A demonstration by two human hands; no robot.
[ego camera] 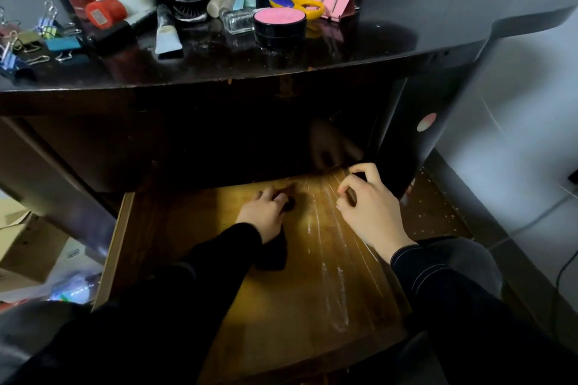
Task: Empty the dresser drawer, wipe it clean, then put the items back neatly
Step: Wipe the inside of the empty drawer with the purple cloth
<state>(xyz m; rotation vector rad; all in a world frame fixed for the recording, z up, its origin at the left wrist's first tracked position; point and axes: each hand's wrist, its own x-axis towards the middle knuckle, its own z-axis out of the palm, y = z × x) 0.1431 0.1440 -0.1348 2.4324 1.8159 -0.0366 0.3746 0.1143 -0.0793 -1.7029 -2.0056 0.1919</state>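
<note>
Holds dark cloth (275, 255) in left grip (266, 212), pressed to drawer (281, 306) floor; curls right grip (366, 212) nearby, perhaps empty. Risks smearing white streaks (331, 275) rather than lifting them, skipping shadowed back.

A cardboard box (28, 247) lies at 9 o'clock, with a crumpled clear plastic bag (72, 287) just beside it at 8 o'clock. A dark cable (563, 269) trails over the pale floor (531, 228) at 4 o'clock.

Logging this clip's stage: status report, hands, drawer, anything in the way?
Left hand grips dark cloth on drawer floor. Right hand curled at drawer's right rear, grip unclear. Drawer empty, white streaks showing. Items wait on dresser top.
</note>
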